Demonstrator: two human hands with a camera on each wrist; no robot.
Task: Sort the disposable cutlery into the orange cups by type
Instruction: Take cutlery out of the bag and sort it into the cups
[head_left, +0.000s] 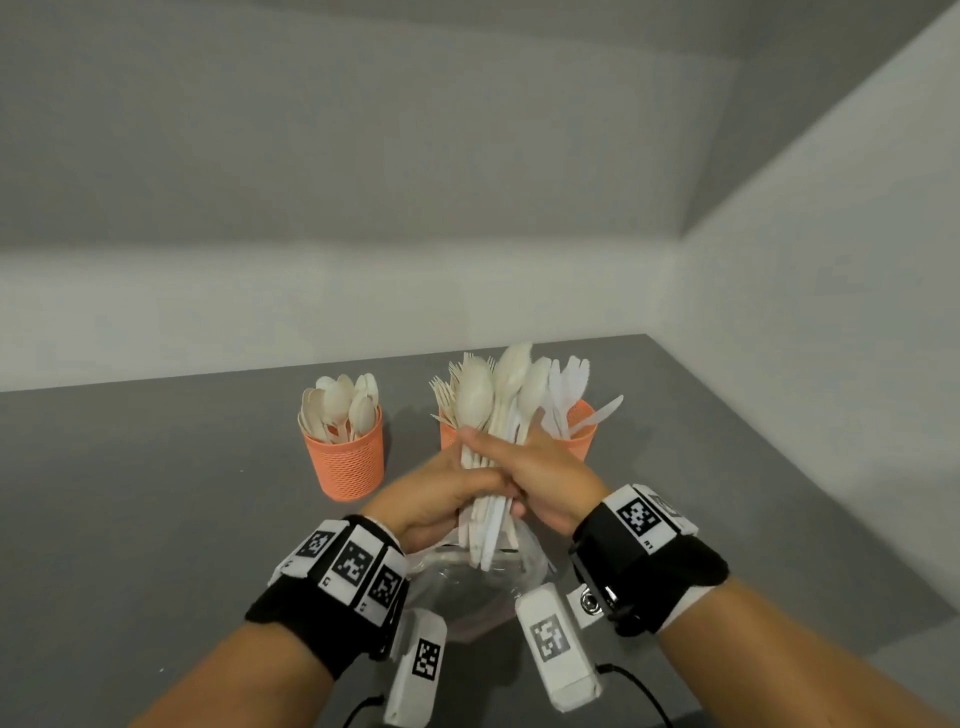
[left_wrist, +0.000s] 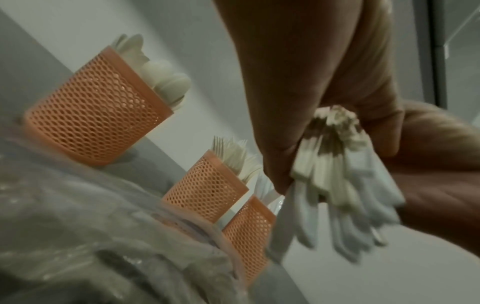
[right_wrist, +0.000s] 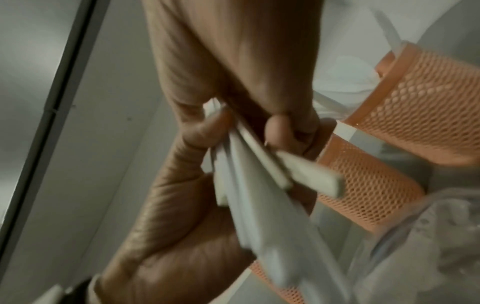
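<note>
Both forearms reach over the grey bench (head_left: 156, 493). Left hand (head_left: 436, 499) and right hand (head_left: 545, 483) have their fingers curled round one upright bundle of cutlery (head_left: 493, 415), held above a clear plastic bag (head_left: 467, 587). Behind stand three orange cups: spoon cup (head_left: 345, 457), fork cup (left_wrist: 207, 191), knife cup (head_left: 582, 431).

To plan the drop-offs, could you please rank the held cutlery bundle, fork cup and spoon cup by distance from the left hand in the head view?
1. Cutlery bundle: gripped in the left hand.
2. Fork cup: just beyond the hands, middle of the row.
3. Spoon cup: standing apart, far left.
</note>
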